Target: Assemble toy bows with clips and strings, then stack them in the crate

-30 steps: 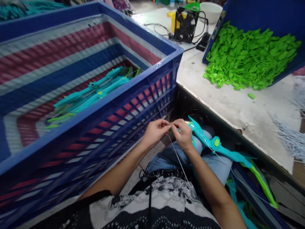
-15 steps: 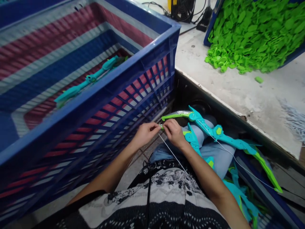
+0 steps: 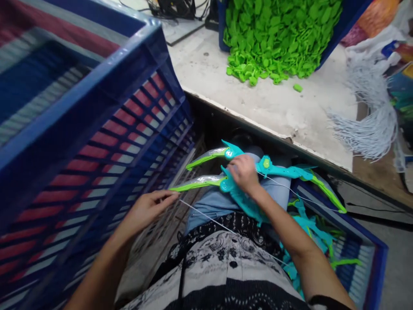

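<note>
While the nearer teal-and-lime bow [image 3: 201,182] stretches between both hands over the lap [image 3: 206,202], left hand [image 3: 150,211] pinches its lime tip, white string [image 3: 209,218] running down beside the fingertips. Right hand [image 3: 244,174] curls over teal bodies; can't tell if gripping. Farther bow [image 3: 290,171] just beyond. Crate [image 3: 80,91] close left, bench [image 3: 226,92] edge ahead, floor [image 3: 142,260] strip between crate and knees.

Left grip [image 3: 146,211] pinched, right grip [image 3: 244,173] palm-down and curled, well apart.

Room above turquoise bows [image 3: 266,163] between left-hand crate [image 3: 106,72] and table [image 3: 206,73]
</note>
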Demonstrator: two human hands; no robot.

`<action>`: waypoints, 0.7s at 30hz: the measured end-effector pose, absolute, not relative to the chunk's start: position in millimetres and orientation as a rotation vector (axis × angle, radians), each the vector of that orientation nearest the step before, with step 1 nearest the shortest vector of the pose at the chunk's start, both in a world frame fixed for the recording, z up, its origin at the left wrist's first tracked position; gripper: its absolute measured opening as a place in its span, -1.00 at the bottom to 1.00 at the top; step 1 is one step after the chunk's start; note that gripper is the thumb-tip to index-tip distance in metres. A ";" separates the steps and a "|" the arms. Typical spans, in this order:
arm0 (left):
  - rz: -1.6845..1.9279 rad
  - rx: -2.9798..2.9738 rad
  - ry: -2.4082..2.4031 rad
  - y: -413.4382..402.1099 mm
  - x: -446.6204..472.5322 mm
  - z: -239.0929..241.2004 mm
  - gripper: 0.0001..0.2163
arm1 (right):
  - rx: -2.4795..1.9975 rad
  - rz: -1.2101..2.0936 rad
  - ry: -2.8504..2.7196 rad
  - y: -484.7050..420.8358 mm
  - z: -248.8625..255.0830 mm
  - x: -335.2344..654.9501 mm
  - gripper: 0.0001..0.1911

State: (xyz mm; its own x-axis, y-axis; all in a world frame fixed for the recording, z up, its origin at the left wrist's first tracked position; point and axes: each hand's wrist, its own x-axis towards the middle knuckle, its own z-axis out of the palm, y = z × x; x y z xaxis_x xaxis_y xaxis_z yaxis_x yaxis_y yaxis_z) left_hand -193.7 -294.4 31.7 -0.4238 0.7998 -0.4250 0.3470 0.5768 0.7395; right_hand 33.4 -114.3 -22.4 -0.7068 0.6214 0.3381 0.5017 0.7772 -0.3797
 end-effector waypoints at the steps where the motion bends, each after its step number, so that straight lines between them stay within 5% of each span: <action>1: 0.685 0.865 2.023 -295.5 -197.1 35.8 -0.57 | -0.983 0.272 -2.534 -102.2 -25.4 53.0 -0.76; 9: 1.113 1.078 2.342 -257.5 -163.8 81.3 -0.78 | -1.129 0.165 -2.561 -85.8 -55.0 105.6 -0.87; 15: 1.169 0.260 1.408 -192.7 -77.6 45.1 -0.70 | -1.098 0.424 -2.237 -97.2 -39.9 100.6 -0.85; 21: 1.202 0.069 1.180 -155.8 -44.9 4.6 -0.96 | -1.029 0.749 -2.150 -113.7 -18.3 103.7 -0.83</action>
